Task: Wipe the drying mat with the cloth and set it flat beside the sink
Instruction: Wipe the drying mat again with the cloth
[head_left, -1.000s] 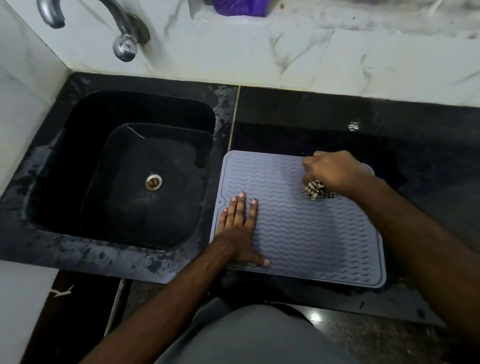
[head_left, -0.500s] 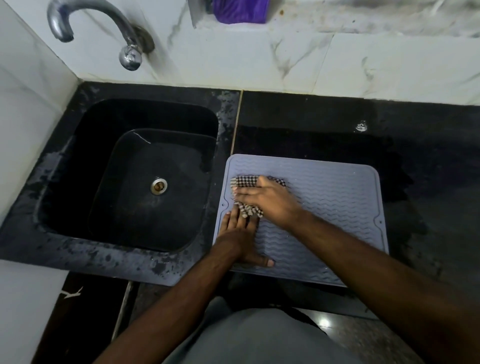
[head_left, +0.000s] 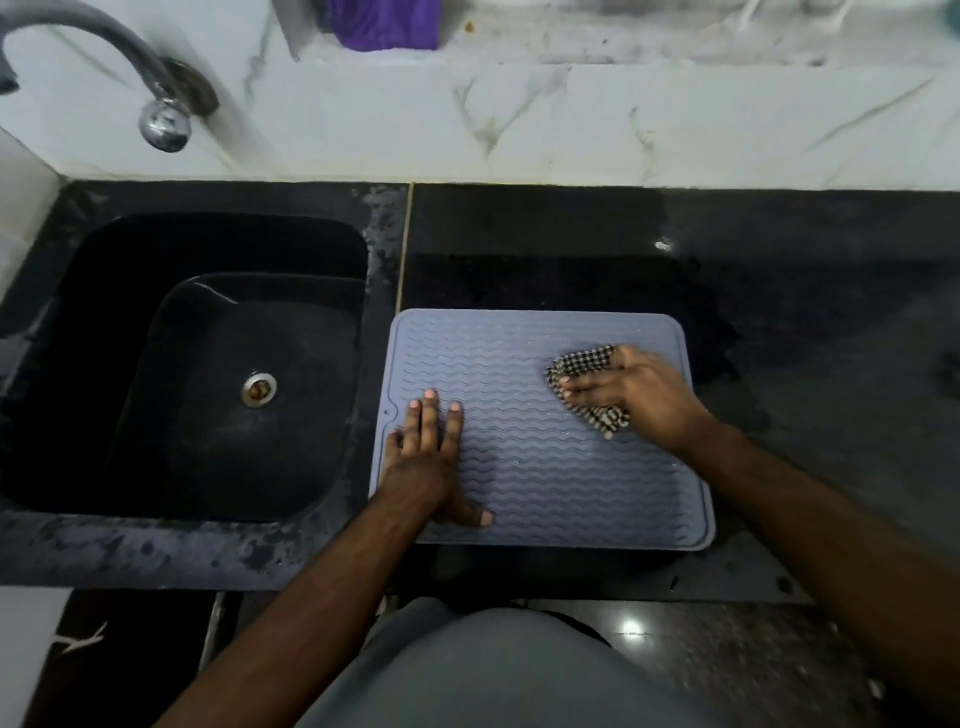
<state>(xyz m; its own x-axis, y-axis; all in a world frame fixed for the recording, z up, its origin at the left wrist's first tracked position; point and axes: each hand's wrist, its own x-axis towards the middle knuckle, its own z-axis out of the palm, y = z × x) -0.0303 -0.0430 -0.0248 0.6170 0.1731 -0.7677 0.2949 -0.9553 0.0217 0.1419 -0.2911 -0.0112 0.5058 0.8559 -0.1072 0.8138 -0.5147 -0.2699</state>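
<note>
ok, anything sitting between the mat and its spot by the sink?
Nothing visible. The drying mat already lies flat on the counter right beside the sink. Left hand presses it flat; right hand holds the cloth on it.

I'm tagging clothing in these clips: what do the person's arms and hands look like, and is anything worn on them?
Both forearms are bare, with no sleeves in view. The left hand and right hand wear no gloves, and no rings, watch or bands show. The fingernails are short and pale.
</note>
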